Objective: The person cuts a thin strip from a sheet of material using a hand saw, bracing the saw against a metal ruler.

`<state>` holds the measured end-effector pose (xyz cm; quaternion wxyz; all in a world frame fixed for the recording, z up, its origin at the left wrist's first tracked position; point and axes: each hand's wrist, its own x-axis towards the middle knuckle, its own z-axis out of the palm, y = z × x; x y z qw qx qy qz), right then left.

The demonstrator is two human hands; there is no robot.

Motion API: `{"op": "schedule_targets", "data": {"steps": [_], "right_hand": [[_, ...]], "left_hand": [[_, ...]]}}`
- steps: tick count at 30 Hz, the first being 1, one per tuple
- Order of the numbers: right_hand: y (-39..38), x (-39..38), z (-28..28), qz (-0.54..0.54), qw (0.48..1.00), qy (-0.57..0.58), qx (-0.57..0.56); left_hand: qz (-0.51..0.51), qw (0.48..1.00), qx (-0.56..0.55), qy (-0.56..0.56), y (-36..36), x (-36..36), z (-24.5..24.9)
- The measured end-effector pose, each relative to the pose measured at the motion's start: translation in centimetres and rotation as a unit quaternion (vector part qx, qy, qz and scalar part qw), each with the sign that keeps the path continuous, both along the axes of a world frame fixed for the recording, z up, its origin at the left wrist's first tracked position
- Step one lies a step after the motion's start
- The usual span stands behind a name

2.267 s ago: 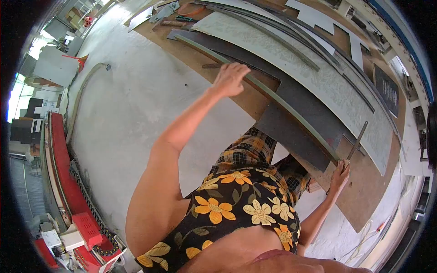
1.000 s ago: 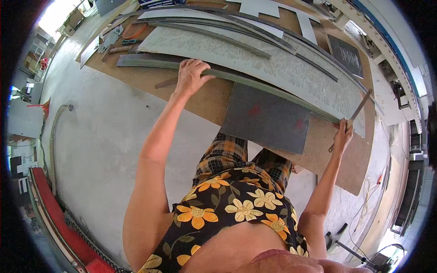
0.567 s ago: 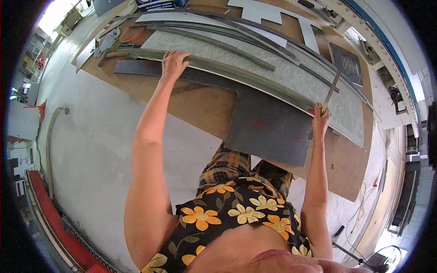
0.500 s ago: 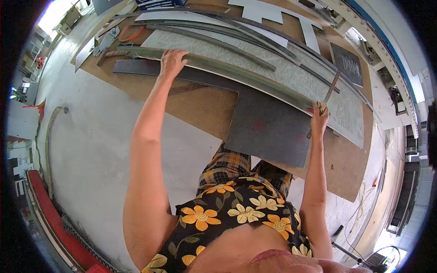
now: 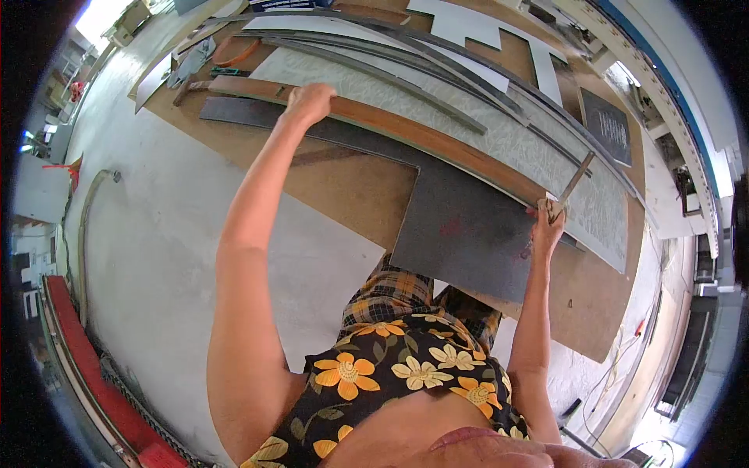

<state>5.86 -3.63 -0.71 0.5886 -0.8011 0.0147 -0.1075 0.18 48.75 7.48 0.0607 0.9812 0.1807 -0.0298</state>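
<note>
A long, narrow brown strip with a pale green edge runs across the work surface. My left hand is closed around it left of the middle, fingers over the far edge. Toward the strip's right end my right hand is closed, with a thin flat stick also in its grip, sticking up past the fingers. Behind the strip lies a pale patterned sheet. On the near side lies a dark grey L-shaped panel, its narrow arm passing below my left hand.
Several long grey strips lie across the back of the brown board. White cut-out sheets lie beyond them. A small dark panel is at the right, and an orange band at the left. A hose lies on the floor.
The strip has turned over in my hands: its greenish face has given way to a brown one. Both hands keep their hold, the left wrist rolled slightly to the right.
</note>
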Motion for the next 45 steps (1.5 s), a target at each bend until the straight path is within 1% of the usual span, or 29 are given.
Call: {"op": "schedule_targets", "data": {"steps": [1, 2, 3, 4, 6, 8, 11, 14, 15, 17, 20, 22, 23, 24, 25, 26, 27, 28, 29, 32, 34, 36, 37, 38, 39, 42, 44, 45], "right_hand": [[0.4, -0.5, 1.1, 0.006, 1.000, 0.027, 0.007], [0.5, -0.7, 1.1, 0.010, 1.000, 0.024, 0.013], [0.4, -0.7, 1.1, 0.013, 1.000, 0.019, 0.018], [0.4, -0.8, 1.1, 0.015, 1.000, 0.016, 0.022], [0.3, -2.2, 1.6, 0.005, 1.000, 0.015, -0.002], [0.2, -3.3, 2.0, -0.012, 0.999, 0.000, -0.032], [-1.6, -5.0, 2.0, -0.011, 0.999, 0.022, -0.048], [-3.0, -6.4, 1.4, -0.004, 0.995, -0.098, -0.022], [-3.4, -7.6, 2.9, -0.026, 0.999, -0.004, -0.032], [-4.1, -8.6, 3.3, -0.041, 0.999, -0.002, -0.027], [-4.8, -9.6, 4.1, -0.076, 0.997, -0.001, -0.016], [-6.0, -10.8, 4.6, -0.100, 0.995, 0.006, -0.020], [-6.6, -10.7, 4.9, -0.104, 0.994, 0.009, -0.027], [-6.9, -11.0, 5.4, -0.108, 0.994, -0.012, -0.032], [-7.0, -11.5, 6.0, -0.111, 0.993, -0.033, -0.039], [-7.4, -11.9, 6.5, -0.119, 0.992, -0.041, -0.017], [-7.8, -12.1, 6.9, -0.126, 0.991, -0.053, 0.006], [-10.1, -11.9, 7.0, -0.144, 0.988, -0.056, 0.009], [-11.1, -12.0, 7.0, -0.163, 0.984, -0.063, 0.012], [-12.5, -13.8, 7.3, -0.198, 0.977, -0.074, 0.016], [-13.6, -15.9, 6.9, -0.211, 0.974, -0.077, 0.012], [-12.8, -18.5, 5.9, -0.220, 0.973, -0.070, 0.001], [-12.5, -19.8, 6.5, -0.221, 0.975, -0.018, -0.002], [-12.6, -20.5, 5.7, -0.214, 0.977, -0.026, -0.006], [-12.4, -20.9, 4.8, -0.206, 0.978, -0.034, -0.008], [-12.3, -23.2, 3.2, -0.161, 0.987, -0.020, 0.013], [-11.5, -23.7, 1.7, -0.149, 0.989, -0.016, 0.005], [-11.6, -24.3, 1.3, -0.150, 0.988, 0.017, -0.006]], "left_hand": [[0.009, 1.000, -0.001, -0.004, -0.4, 0.9, 0.4], [0.017, 1.000, -0.001, -0.009, -0.6, 1.8, 0.8], [-0.003, 0.999, -0.002, -0.047, -0.5, 3.1, 0.2], [-0.023, 0.996, -0.003, -0.085, -0.2, 4.5, -1.3], [-0.039, 0.983, -0.034, -0.177, 0.0, 7.4, -4.1], [-0.050, 0.977, -0.053, -0.199, -0.3, 9.7, -5.9], [-0.052, 0.996, 0.031, -0.070, -1.6, 11.2, -4.8], [-0.090, 0.987, 0.100, -0.091, -0.6, 12.5, -5.9], [-0.126, 0.976, 0.134, -0.119, -0.5, 12.6, -6.4], [-0.201, 0.944, 0.199, -0.172, 0.4, 12.3, -6.8], [-0.287, 0.908, 0.182, -0.243, 0.0, 12.0, -6.0], [-0.311, 0.869, 0.186, -0.336, -1.8, 11.4, -3.1], [-0.328, 0.839, 0.151, -0.408, -3.3, 11.2, -1.2], [-0.342, 0.804, 0.109, -0.474, -5.4, 10.9, 0.8], [-0.321, 0.837, 0.077, -0.437, -8.0, 9.6, 3.5], [-0.298, 0.866, 0.051, -0.398, -10.7, 8.0, 5.9], [-0.328, 0.848, 0.048, -0.414, -13.1, 7.0, 7.4], [-0.356, 0.831, 0.046, -0.425, -16.9, 6.4, 8.3], [-0.383, 0.811, 0.045, -0.439, -19.2, 5.6, 8.4], [-0.449, 0.803, -0.012, -0.393, -25.5, 3.1, 5.2], [-0.458, 0.843, -0.118, -0.254, -29.4, -0.7, 3.8], [-0.447, 0.859, -0.182, -0.170, -30.2, -3.2, 1.3], [-0.459, 0.851, -0.195, -0.165, -30.7, -3.8, -0.5], [-0.470, 0.843, -0.206, -0.159, -31.2, -4.1, -2.5], [-0.481, 0.836, -0.216, -0.152, -31.9, -4.4, -3.3], [-0.455, 0.866, -0.185, -0.099, -34.0, -5.2, -5.2], [-0.484, 0.856, -0.132, -0.127, -34.0, -4.6, -6.8], [-0.499, 0.848, -0.106, -0.143, -34.5, -4.5, -7.3]]}}
